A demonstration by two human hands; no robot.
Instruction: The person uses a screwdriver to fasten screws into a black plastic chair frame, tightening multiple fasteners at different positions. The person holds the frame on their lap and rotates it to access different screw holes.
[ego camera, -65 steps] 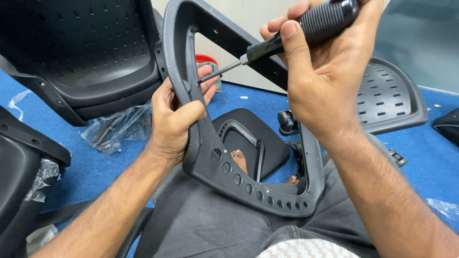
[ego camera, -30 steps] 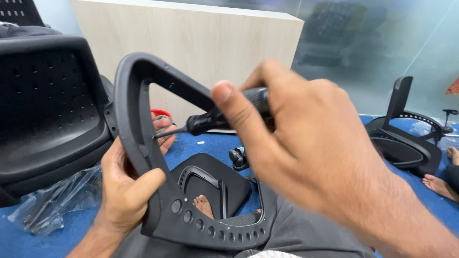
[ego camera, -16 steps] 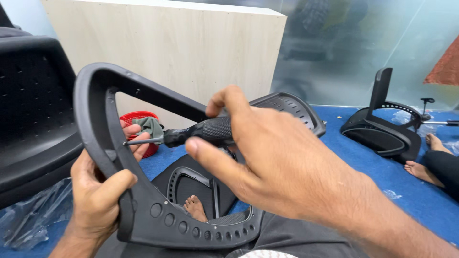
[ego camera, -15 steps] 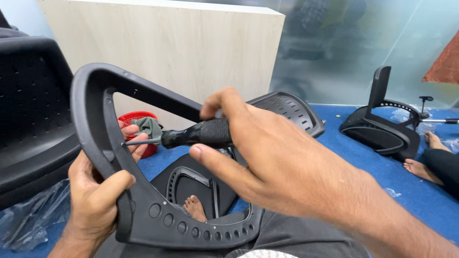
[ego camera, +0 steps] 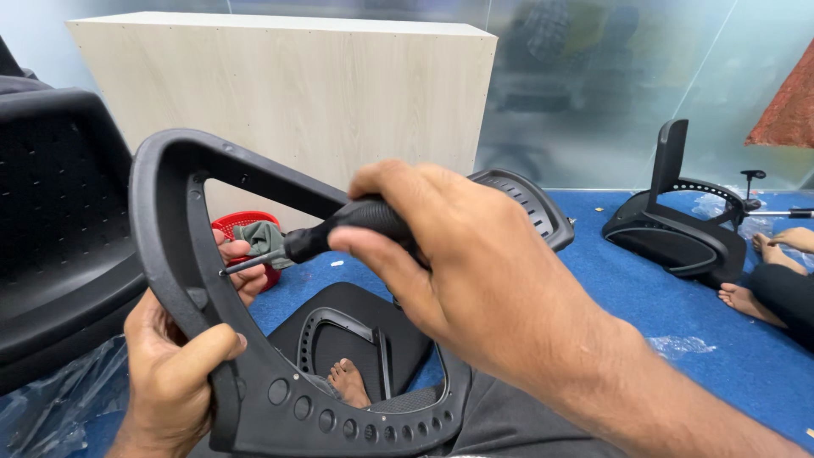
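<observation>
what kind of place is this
Probably an office room used for putting chairs together. Black chair parts lie about on the blue floor: a seat shell, a chair base, plastic wrap. A frosted glass wall and a pale wooden cabinet stand behind.

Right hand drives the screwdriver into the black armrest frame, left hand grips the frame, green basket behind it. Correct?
Not quite: in the head view the basket behind the armrest frame is red, not green. The rest holds: the right hand holds the screwdriver to the frame, and the left hand grips it.
</observation>
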